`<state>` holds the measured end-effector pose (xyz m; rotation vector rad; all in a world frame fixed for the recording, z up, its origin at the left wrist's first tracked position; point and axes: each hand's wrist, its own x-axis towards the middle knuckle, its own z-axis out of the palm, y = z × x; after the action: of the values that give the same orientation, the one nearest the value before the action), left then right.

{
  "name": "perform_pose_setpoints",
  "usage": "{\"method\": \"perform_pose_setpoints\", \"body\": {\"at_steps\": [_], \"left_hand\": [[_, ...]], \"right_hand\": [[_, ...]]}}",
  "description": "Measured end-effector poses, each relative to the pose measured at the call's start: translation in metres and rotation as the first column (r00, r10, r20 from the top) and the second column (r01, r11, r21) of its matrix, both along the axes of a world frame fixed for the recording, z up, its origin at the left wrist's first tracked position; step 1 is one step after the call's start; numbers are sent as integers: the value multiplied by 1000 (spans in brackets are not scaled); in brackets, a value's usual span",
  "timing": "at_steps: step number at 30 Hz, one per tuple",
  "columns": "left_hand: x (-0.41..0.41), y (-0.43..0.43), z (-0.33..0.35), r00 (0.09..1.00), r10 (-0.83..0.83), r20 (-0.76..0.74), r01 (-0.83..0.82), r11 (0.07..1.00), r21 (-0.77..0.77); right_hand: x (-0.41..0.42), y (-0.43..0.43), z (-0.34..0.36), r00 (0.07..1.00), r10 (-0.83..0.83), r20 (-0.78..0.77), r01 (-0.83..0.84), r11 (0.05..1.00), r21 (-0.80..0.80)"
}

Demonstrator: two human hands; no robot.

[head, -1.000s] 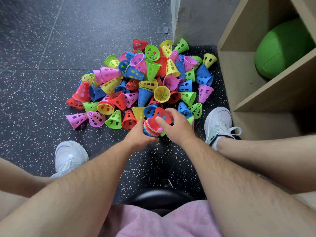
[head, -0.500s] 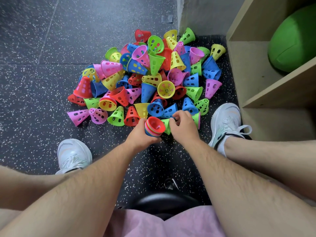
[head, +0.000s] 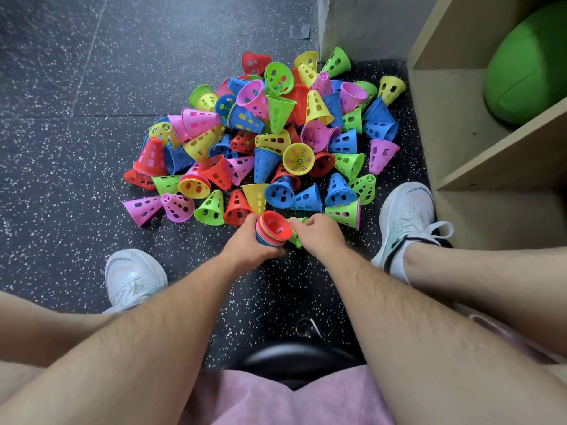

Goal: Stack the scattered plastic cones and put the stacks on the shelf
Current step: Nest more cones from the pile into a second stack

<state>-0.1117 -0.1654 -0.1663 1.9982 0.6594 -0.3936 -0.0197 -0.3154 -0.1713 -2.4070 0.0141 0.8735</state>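
A heap of perforated plastic cones [head: 270, 139] in red, blue, green, yellow and pink lies scattered on the dark speckled floor. My left hand [head: 247, 245] grips a nested stack of cones [head: 271, 230], its open red mouth facing up. Right beside the stack, my right hand [head: 319, 236] pinches a green cone [head: 295, 236], which is mostly hidden under the fingers. The wooden shelf [head: 478, 167] stands at the right.
A green ball [head: 527, 65] fills the upper shelf compartment. My white shoes [head: 405, 216] [head: 135, 276] flank the near edge of the heap. A black stool seat [head: 294, 360] sits under me. A grey wall corner [head: 352, 23] rises behind the cones.
The red cone my right hand held now sits on top of the stack. My right hand has since taken a green cone from the floor and brought it beside the stack.
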Motion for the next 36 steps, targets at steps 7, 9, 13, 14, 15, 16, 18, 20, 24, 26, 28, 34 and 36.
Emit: {"method": "perform_pose_setpoints", "body": {"at_steps": [7,9,13,14,15,16,18,20,24,26,28,34,36], "left_hand": [[-3,3,2,1000,-5,-8,5,1000,5],[-3,3,4,1000,5,-7,-5,1000,7],[-5,4,2,1000,9,-26,-9,1000,11],[-5,4,2,999,8,-31,-7,1000,18],[-4,4,2,999,6,-36,-5,1000,23],[-4,4,2,999,4,-40,-3,1000,29],[-3,3,1,999,6,-41,-5,999,33],[0,2,1,1000,9,-27,-8,999,36],[5,-3,0,1000,19,-10,-19,1000,21],[7,-5,-1,999,37,8,-37,999,9],[9,-7,-1,999,48,22,-48,999,2],[16,-13,-3,1000,31,7,-30,999,-23],[20,-19,-1,1000,9,3,-9,1000,-29]], "right_hand": [[-3,-1,0,995,72,63,-70,997,-30],[-3,-4,5,986,90,137,-85,996,-37],[1,-11,16,943,64,325,-75,997,23],[2,-12,18,932,31,361,-54,997,54],[3,-14,20,923,4,386,-40,996,85],[4,-16,23,917,-9,398,-40,993,112],[4,-17,27,916,27,400,-91,986,140],[3,-19,31,904,115,411,-184,974,132],[-3,-17,31,881,240,407,-326,932,155],[-6,-16,30,890,278,362,-361,914,184],[-7,-16,32,914,275,298,-343,916,208],[-4,-21,30,957,167,238,-227,941,252],[0,-25,27,957,83,280,-149,963,226]]}}
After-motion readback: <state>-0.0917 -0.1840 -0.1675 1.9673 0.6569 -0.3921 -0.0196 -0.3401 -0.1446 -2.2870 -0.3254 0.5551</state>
